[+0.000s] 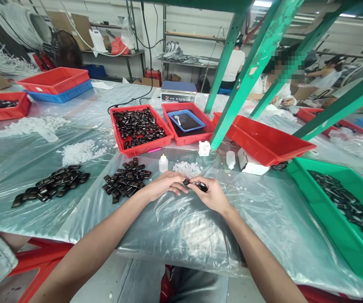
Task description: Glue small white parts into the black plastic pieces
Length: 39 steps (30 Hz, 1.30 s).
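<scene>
Above the plastic-covered table, my left hand (165, 185) pinches a small black piece (186, 182) between thumb and fingertips. My right hand (212, 194) is closed round another small, shiny black piece (203, 187), and its fingertips meet the one in my left hand. Just beyond my hands lies a heap of tiny white bits (187, 168). A clear bottle with a yellow tip (163, 163) stands behind my left hand. To the left of that hand is a pile of glossy black pieces (126, 182). Exact details of the held pieces are too small to make out.
A red tray of black pieces (168, 135) and a red tray holding a blue tray (186, 138) stand behind. Green posts (231, 88) rise at centre right. A green bin (326, 227) is at right. Another black pile (51, 185) lies left. Co-workers (274, 90) sit beyond.
</scene>
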{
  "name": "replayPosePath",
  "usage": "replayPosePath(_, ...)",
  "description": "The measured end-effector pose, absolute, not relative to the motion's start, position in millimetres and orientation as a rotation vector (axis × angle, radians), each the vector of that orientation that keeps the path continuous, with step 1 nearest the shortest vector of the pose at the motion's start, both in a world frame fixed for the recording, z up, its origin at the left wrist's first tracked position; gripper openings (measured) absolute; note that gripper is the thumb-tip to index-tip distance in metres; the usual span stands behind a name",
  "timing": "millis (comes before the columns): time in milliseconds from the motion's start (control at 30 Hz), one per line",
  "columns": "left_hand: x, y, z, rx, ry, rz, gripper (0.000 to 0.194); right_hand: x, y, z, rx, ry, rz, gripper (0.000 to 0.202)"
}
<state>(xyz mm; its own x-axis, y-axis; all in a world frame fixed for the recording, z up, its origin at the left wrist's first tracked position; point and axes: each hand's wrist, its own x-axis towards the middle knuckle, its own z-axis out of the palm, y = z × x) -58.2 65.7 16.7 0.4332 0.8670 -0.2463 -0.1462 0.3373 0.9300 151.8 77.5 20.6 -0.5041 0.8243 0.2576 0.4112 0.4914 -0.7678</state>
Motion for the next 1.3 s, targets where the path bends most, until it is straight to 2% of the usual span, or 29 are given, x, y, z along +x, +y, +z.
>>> replayPosePath(167,-57.4,65.4,15.7,0.888,0.832,0.829,0.025,150.9,76.0,22.0,-1.000,-2.105,0.914,0.025)
replayPosePath(300,-54.8,65.2,16.5,0.843,0.831,0.885,0.026,144.2,75.4,21.0,-1.032,-1.894,1.064,0.027)
replayPosePath(500,-42.0,58.4,19.7,1.160,1.018,1.252,0.029,134.4,74.3,27.0,-1.057,-1.041,1.911,0.044)
replayPosePath(600,-34.8,51.3,19.9,1.487,1.129,1.387,0.027,132.8,73.5,27.2,-1.025,-0.841,2.106,0.045)
replayPosePath(800,-26.4,42.3,18.7,1.872,1.189,1.318,0.034,128.8,69.9,22.3,-1.034,-0.796,2.197,0.042)
replayPosePath(1000,-32.7,43.5,18.8,1.885,1.302,1.380,0.018,130.3,69.8,24.5,-1.022,-0.816,2.159,0.031)
replayPosePath(1300,-36.3,48.4,11.6,1.811,1.326,1.405,0.014,137.4,74.9,29.1,-0.961,-0.830,2.176,0.037)
